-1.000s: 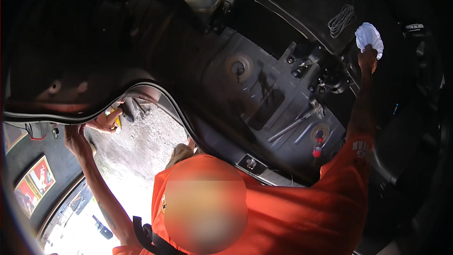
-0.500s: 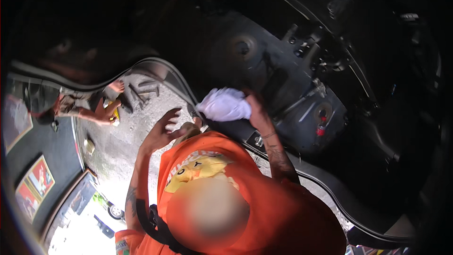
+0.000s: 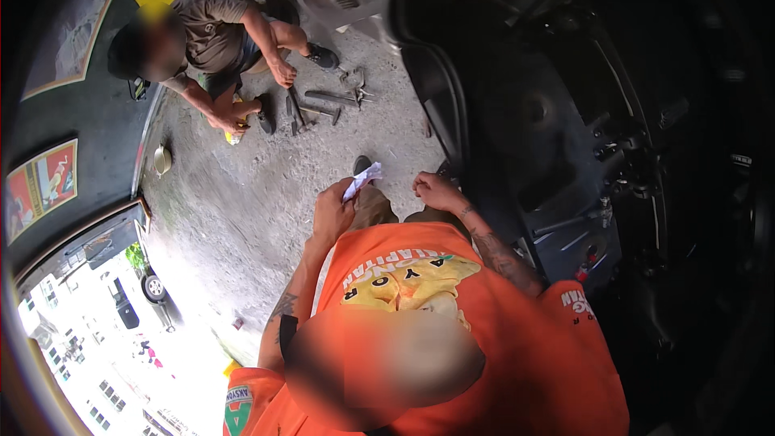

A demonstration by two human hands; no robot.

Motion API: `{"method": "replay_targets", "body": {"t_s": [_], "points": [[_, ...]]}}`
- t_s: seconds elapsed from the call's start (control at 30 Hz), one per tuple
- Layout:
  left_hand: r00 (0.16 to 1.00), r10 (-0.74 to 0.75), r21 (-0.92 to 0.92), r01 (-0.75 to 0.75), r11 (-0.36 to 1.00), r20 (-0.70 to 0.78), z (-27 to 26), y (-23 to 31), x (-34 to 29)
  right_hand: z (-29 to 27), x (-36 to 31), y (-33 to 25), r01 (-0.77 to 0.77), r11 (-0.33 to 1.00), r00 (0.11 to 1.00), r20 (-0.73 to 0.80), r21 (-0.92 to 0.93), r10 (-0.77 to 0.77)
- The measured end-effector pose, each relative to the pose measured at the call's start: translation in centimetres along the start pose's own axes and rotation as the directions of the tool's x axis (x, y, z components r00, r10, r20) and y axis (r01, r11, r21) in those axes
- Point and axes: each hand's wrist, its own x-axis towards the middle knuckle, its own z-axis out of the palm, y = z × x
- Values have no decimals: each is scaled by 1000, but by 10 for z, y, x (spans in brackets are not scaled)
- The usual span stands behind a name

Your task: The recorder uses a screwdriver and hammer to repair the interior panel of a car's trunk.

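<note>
A crumpled white cloth (image 3: 362, 181) is gripped in my left hand (image 3: 331, 211), its folds sticking out past the fingers. It hangs in front of my orange shirt, above my legs. To its right, my right hand (image 3: 438, 191) is apart from the cloth, with its fingers curled in and nothing visible in them. That hand is nearest the black-edged opening (image 3: 452, 101) of a dark vehicle. Inside the vehicle, a grey metal floor panel (image 3: 557, 230) is partly in shadow, with a small red-topped object (image 3: 592, 255) on it.
A person (image 3: 222, 32) squats at the far left, one hand near a hammer (image 3: 323, 111) and other metal tools on the rough concrete floor (image 3: 242, 194). A yellow item (image 3: 235, 136) is by that person's other hand. Framed pictures (image 3: 44, 186) hang on the left wall.
The white cloth has passed from my right hand to my left. My right hand has left the vehicle's interior. The view has turned left, bringing the squatting person fully in.
</note>
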Motion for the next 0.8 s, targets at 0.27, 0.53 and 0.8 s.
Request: {"method": "replay_targets", "body": {"t_s": [0.27, 0.53, 0.8], "points": [[927, -179, 475, 1, 880, 329, 9, -198, -14, 96, 32, 91, -398, 912, 802, -521, -101, 292], [962, -252, 112, 240, 964, 109, 59, -293, -60, 118, 126, 195, -486, 866, 743, -577, -117, 339], [918, -397, 209, 385, 899, 15, 86, -341, -13, 118, 378, 400, -680, 640, 653, -693, -359, 305]]}}
